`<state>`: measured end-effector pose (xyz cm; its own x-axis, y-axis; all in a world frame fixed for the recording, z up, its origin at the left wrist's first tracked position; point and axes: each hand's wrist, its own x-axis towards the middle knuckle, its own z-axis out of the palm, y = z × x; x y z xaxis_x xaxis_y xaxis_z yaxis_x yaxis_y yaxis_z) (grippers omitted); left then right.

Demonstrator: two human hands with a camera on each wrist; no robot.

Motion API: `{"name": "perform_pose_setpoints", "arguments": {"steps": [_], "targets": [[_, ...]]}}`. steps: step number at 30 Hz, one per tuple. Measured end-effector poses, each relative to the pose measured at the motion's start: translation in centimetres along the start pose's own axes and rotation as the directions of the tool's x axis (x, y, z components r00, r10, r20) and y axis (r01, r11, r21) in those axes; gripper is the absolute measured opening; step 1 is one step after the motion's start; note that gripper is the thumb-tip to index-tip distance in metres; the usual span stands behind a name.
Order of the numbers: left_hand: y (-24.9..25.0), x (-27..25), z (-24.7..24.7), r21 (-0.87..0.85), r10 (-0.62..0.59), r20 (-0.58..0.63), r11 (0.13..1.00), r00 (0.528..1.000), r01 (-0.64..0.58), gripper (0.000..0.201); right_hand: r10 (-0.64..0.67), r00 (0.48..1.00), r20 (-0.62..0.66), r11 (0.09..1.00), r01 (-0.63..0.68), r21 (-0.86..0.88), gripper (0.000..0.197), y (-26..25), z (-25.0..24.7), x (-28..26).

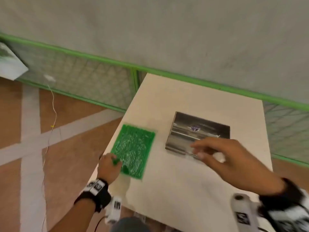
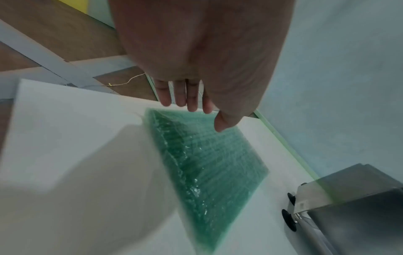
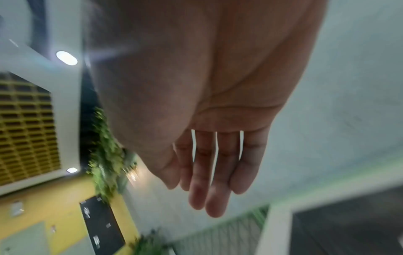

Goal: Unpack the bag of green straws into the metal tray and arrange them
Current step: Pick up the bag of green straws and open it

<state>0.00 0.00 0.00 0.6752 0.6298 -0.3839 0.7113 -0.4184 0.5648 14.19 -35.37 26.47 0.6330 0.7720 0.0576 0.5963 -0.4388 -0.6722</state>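
Note:
The clear bag of green straws (image 1: 133,149) lies flat on the white table (image 1: 180,190), left of the metal tray (image 1: 192,121). My left hand (image 1: 108,164) is at the bag's near left corner. In the left wrist view its fingers (image 2: 185,101) are straight and its thumb lies over the edge of the bag (image 2: 207,163). My right hand (image 1: 200,149) hovers over the tray's near edge with straight, spread fingers (image 3: 207,198) and holds nothing. The tray is empty apart from a purple sticker (image 1: 194,128). It shows in both wrist views (image 2: 353,198) (image 3: 348,224).
A green-framed mesh fence (image 1: 83,76) runs behind the table. The brown floor with grey tape lines (image 1: 30,139) lies to the left, with a thin cord (image 1: 51,123) trailing over it. The table's left edge is right beside my left hand.

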Motion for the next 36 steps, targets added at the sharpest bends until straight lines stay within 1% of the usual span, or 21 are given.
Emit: {"name": "perform_pose_setpoints", "arguments": {"steps": [1, 2, 4, 5, 7, 10, 12, 15, 18, 20, 22, 24, 25, 26, 27, 28, 30, 31, 32, 35, 36], "targets": [[0.5, 0.9, 0.4, 0.011, -0.028, 0.003, 1.000, 1.000, 0.028, 0.033, 0.045, 0.997, 0.058, 0.999, -0.046, 0.016, 0.021, 1.1, 2.5, 1.0], [1.1, 1.2, 0.4, 0.047, -0.064, -0.005, 0.997, 0.998, 0.064, 0.048, 0.097, 0.988, 0.120, 0.995, -0.096, -0.013, 0.022, 1.6, 4.6, 2.0], [2.5, 2.2, 0.6, 0.062, -0.138, -0.009, 0.989, 0.990, 0.138, 0.076, 0.186, 0.946, 0.265, 0.983, -0.181, -0.042, 0.025, 3.6, 10.0, 3.5], [3.0, 2.4, 0.7, 0.090, -0.161, -0.008, 0.983, 0.987, 0.161, 0.087, 0.213, 0.929, 0.302, 0.976, -0.215, -0.028, 0.026, 4.6, 12.4, 4.0], [3.2, 2.4, 1.4, 0.160, -0.213, 0.016, 0.965, 0.977, 0.208, 0.100, 0.273, 0.895, 0.352, 0.957, -0.291, -0.003, 0.030, 5.7, 16.0, 4.7], [3.3, 2.4, 2.3, 0.196, -0.264, -0.008, 0.946, 0.965, 0.260, 0.108, 0.364, 0.837, 0.409, 0.910, -0.412, 0.033, 0.035, 6.7, 19.6, 5.4], [3.3, 2.1, 2.9, 0.115, -0.279, -0.044, 0.953, 0.959, 0.282, 0.102, 0.394, 0.827, 0.401, 0.881, -0.464, 0.091, 0.036, 7.0, 20.7, 5.7], [3.3, 1.4, 2.8, -0.065, -0.290, -0.062, 0.956, 0.955, 0.286, 0.081, 0.433, 0.822, 0.369, 0.851, -0.508, 0.134, 0.037, 7.1, 20.8, 6.1], [3.0, 1.0, 2.0, -0.249, -0.238, -0.075, 0.945, 0.968, 0.212, 0.069, 0.407, 0.873, 0.270, 0.867, -0.462, 0.187, 0.036, 6.9, 19.6, 6.8], [3.0, 0.9, 1.6, -0.358, -0.179, -0.096, 0.924, 0.979, 0.134, 0.063, 0.376, 0.920, 0.113, 0.872, -0.393, 0.291, 0.031, 6.3, 18.4, 7.7], [3.9, 0.3, 1.1, -0.440, -0.107, -0.088, 0.896, 0.990, 0.058, 0.054, 0.356, 0.929, -0.102, 0.880, -0.297, 0.371, 0.024, 5.3, 16.7, 8.8], [5.9, -0.8, 0.4, -0.479, -0.049, -0.065, 0.878, 0.997, 0.012, 0.049, 0.312, 0.895, -0.319, 0.921, -0.202, 0.334, 0.021, 4.5, 14.4, 9.7], [6.9, -1.4, 0.3, -0.483, -0.011, -0.054, 0.875, 0.998, -0.016, 0.047, 0.284, 0.871, -0.401, 0.940, -0.171, 0.295, 0.022, 4.2, 13.2, 10.0], [7.7, -1.8, 0.3, -0.479, 0.032, -0.047, 0.876, 0.998, -0.051, 0.044, 0.259, 0.856, -0.448, 0.955, -0.159, 0.249, 0.023, 4.1, 12.0, 10.1], [8.4, -2.2, 0.5, -0.464, 0.072, -0.041, 0.882, 0.997, -0.083, 0.042, 0.243, 0.859, -0.451, 0.965, -0.165, 0.205, 0.025, 4.2, 10.9, 9.9], [9.3, -2.6, 0.7, -0.444, 0.107, -0.035, 0.889, 0.994, -0.112, 0.039, 0.241, 0.882, -0.406, 0.967, -0.183, 0.179, 0.025, 4.5, 9.9, 9.6], [11.0, -3.3, 1.3, -0.410, 0.168, -0.007, 0.899, 0.986, -0.156, 0.036, 0.272, 0.934, -0.234, 0.954, -0.228, 0.197, 0.024, 5.3, 8.4, 8.3], [11.9, -3.6, 1.7, -0.395, 0.195, 0.021, 0.903, 0.981, -0.171, 0.036, 0.278, 0.946, -0.165, 0.948, -0.242, 0.208, 0.022, 5.8, 7.8, 7.5], [12.7, -3.7, 2.3, -0.373, 0.214, 0.061, 0.911, 0.975, -0.176, 0.037, 0.281, 0.951, -0.133, 0.947, -0.252, 0.201, 0.021, 6.5, 7.4, 6.6], [14.6, -4.2, 3.7, -0.280, 0.241, 0.215, 0.944, 0.946, -0.176, 0.046, 0.318, 0.940, -0.126, 0.938, -0.293, 0.186, 0.023, 8.2, 5.9, 4.0], [14.9, -4.3, 4.2, -0.213, 0.244, 0.229, 0.957, 0.942, -0.196, 0.052, 0.339, 0.933, -0.118, 0.929, -0.313, 0.196, 0.022, 8.6, 5.5, 3.2]]}}
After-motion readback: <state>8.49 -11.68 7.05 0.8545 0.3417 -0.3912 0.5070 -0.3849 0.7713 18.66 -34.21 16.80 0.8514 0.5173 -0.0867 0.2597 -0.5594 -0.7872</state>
